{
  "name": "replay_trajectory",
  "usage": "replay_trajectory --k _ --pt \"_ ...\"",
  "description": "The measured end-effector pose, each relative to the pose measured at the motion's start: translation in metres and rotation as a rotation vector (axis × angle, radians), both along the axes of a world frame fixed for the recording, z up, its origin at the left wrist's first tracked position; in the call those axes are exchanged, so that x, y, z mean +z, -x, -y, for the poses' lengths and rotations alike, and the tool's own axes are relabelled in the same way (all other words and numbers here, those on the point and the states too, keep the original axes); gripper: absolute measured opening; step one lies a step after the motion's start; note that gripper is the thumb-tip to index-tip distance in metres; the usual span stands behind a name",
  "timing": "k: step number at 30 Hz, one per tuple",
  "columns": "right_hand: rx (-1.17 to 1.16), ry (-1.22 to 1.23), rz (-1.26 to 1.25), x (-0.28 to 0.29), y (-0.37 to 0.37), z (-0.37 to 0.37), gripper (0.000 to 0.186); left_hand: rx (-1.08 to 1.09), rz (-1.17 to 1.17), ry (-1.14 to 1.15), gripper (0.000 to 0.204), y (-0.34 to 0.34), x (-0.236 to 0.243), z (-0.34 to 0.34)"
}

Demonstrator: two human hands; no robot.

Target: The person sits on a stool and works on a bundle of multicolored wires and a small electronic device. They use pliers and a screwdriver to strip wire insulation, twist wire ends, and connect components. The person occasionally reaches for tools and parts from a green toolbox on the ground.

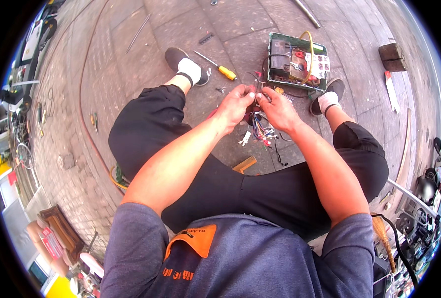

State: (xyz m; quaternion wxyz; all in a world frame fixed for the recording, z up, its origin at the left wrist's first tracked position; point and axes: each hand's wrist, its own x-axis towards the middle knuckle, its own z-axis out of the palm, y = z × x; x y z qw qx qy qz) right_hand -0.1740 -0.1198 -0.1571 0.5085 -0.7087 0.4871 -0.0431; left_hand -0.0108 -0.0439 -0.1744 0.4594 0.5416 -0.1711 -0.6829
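Note:
Between my legs, my left hand and my right hand meet with fingers closed, pinching what looks like a dark wire; its exact form is partly hidden by my fingers. Just beneath them lies a bundle of multicoloured wires with white and red connectors. A yellow-handled screwdriver rests on the pavement beyond my left hand. Beyond my right hand sits a green crate with a dark boxy unit, red-handled pieces and a yellow loop inside.
Dark wooden blocks and a white strip lie at right. A long hose crosses the left pavement. Metal rods lie ahead. Parked vehicles and assorted clutter line both edges. An orange angled piece is near my lap.

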Motion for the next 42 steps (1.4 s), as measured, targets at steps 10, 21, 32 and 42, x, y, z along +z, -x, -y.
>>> replay_trajectory --k 10,21,32,42 --pt "-0.072 -0.036 0.001 0.008 -0.006 0.001 0.035 -0.025 0.038 -0.001 0.026 0.000 -0.009 -0.003" --pt "-0.054 -0.161 0.099 0.009 -0.007 0.000 0.021 0.009 0.039 -0.019 0.021 0.001 -0.001 -0.002" --pt "-0.060 -0.063 0.081 -0.008 -0.002 0.001 0.027 0.043 0.105 -0.070 0.020 0.006 0.004 0.000" --pt "-0.115 -0.150 0.162 -0.006 -0.004 0.002 0.021 0.035 0.060 -0.046 0.016 0.003 -0.007 -0.003"
